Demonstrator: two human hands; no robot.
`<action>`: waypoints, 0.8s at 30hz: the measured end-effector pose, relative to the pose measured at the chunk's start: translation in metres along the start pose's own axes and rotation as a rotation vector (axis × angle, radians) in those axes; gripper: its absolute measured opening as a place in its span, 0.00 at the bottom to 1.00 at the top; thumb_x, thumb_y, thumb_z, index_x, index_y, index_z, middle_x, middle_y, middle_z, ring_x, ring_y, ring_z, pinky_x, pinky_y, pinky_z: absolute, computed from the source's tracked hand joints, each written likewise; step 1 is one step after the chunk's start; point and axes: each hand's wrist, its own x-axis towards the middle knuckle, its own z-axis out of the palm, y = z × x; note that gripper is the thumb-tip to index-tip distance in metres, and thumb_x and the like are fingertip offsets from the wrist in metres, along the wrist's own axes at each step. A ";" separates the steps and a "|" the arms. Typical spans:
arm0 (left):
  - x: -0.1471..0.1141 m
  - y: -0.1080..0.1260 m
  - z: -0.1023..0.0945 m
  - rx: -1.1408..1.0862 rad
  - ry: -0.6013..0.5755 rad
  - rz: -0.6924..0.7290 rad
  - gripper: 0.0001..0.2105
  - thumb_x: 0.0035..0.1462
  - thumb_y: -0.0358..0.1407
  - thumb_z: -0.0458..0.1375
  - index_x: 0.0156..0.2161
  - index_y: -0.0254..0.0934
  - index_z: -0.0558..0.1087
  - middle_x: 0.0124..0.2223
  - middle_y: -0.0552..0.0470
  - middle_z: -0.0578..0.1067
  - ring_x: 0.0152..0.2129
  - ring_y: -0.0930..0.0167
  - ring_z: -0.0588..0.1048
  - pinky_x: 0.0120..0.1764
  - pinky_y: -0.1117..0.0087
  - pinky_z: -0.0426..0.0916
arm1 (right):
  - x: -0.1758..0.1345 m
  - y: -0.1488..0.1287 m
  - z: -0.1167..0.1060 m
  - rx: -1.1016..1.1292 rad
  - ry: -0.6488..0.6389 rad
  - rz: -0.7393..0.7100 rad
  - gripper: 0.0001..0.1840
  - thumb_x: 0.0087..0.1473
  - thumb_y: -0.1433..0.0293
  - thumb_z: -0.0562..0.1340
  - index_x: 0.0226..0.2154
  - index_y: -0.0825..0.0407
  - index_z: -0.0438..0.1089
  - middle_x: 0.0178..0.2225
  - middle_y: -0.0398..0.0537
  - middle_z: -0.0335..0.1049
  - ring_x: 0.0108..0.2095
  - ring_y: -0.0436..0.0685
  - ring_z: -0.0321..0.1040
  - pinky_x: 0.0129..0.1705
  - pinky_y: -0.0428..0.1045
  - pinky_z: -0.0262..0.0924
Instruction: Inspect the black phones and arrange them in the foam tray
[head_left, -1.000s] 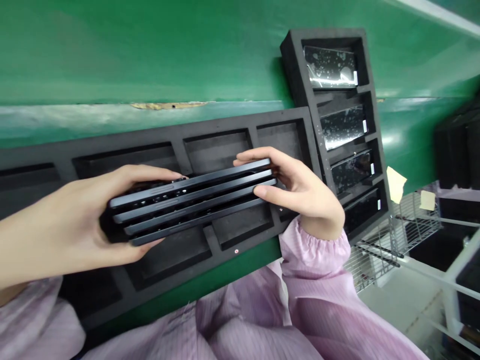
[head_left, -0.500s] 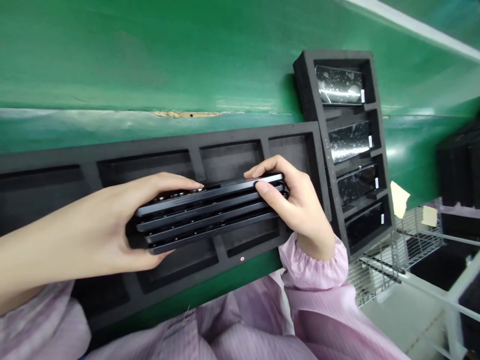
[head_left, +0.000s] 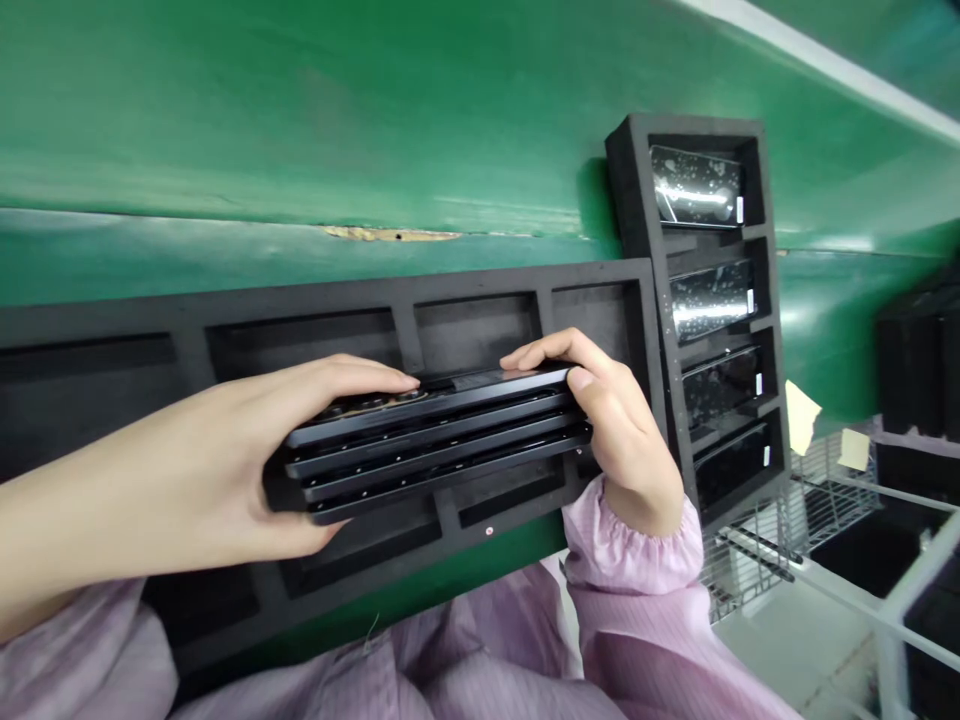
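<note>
A stack of several black smartphones [head_left: 450, 425] is held, slightly tilted, above a dark foam tray [head_left: 517, 275]. My left hand [head_left: 292, 455] wraps the stack's left end, with the thumb below and the fingers over the top phone, beside its camera lenses. At the other end, my right hand [head_left: 600, 400] grips the top phone's right corner between thumb and fingers. The fingers lie across its upper face and the thumb presses at its edge. The phones' thin side edges face me. Their lower faces are hidden.
A second foam tray [head_left: 658, 240] to the right holds phones with white labels, one being the top phone [head_left: 697, 187]. Both trays rest on a green table [head_left: 375, 110] with a chipped seam. Wire shelving [head_left: 832, 505] and yellow paper notes [head_left: 802, 415] are at lower right.
The view has shifted slightly. My right thumb has slid from the top phone's near edge to its right corner. My left hand keeps its grip on the stack.
</note>
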 end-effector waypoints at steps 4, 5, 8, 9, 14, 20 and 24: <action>0.000 0.005 -0.004 0.005 -0.019 0.003 0.33 0.61 0.36 0.59 0.71 0.53 0.61 0.69 0.53 0.77 0.61 0.62 0.83 0.57 0.69 0.78 | 0.001 0.001 0.000 0.013 0.005 0.003 0.13 0.79 0.60 0.59 0.47 0.46 0.78 0.49 0.45 0.84 0.53 0.62 0.81 0.59 0.55 0.68; 0.001 0.006 -0.005 0.001 -0.027 0.003 0.33 0.62 0.36 0.59 0.71 0.52 0.61 0.69 0.53 0.76 0.61 0.61 0.82 0.57 0.69 0.78 | 0.001 0.002 -0.001 0.016 0.002 0.003 0.13 0.79 0.59 0.60 0.47 0.45 0.78 0.49 0.44 0.84 0.53 0.62 0.81 0.58 0.54 0.68; 0.003 0.007 -0.008 -0.025 -0.050 0.007 0.31 0.64 0.39 0.59 0.71 0.48 0.63 0.69 0.50 0.76 0.63 0.61 0.81 0.60 0.68 0.77 | 0.002 0.002 -0.001 0.020 0.002 0.012 0.13 0.78 0.55 0.63 0.47 0.44 0.79 0.49 0.43 0.84 0.52 0.60 0.81 0.57 0.52 0.69; 0.003 0.006 -0.008 -0.038 -0.052 0.007 0.31 0.64 0.39 0.60 0.71 0.48 0.63 0.69 0.51 0.76 0.62 0.61 0.81 0.61 0.68 0.77 | 0.002 0.001 -0.001 0.019 0.006 0.018 0.14 0.78 0.54 0.64 0.47 0.44 0.79 0.49 0.42 0.85 0.52 0.60 0.81 0.57 0.52 0.69; 0.004 0.000 -0.006 -0.105 -0.012 0.052 0.35 0.59 0.37 0.60 0.71 0.53 0.64 0.68 0.60 0.78 0.59 0.64 0.83 0.60 0.73 0.75 | 0.002 -0.001 0.002 0.017 0.028 0.032 0.15 0.78 0.53 0.64 0.47 0.44 0.81 0.49 0.41 0.85 0.51 0.59 0.81 0.56 0.51 0.68; 0.007 -0.005 -0.009 -0.125 -0.002 0.119 0.36 0.58 0.36 0.62 0.71 0.54 0.64 0.66 0.60 0.79 0.56 0.66 0.85 0.57 0.75 0.77 | 0.001 -0.003 0.005 0.011 0.059 0.049 0.13 0.78 0.55 0.64 0.48 0.43 0.82 0.48 0.40 0.85 0.50 0.59 0.81 0.56 0.51 0.68; 0.008 -0.003 -0.013 -0.128 -0.028 0.120 0.35 0.59 0.36 0.63 0.71 0.53 0.63 0.67 0.58 0.79 0.57 0.66 0.84 0.57 0.74 0.78 | 0.001 -0.003 0.007 0.015 0.080 0.050 0.14 0.79 0.56 0.63 0.48 0.42 0.82 0.48 0.40 0.86 0.50 0.59 0.81 0.56 0.51 0.68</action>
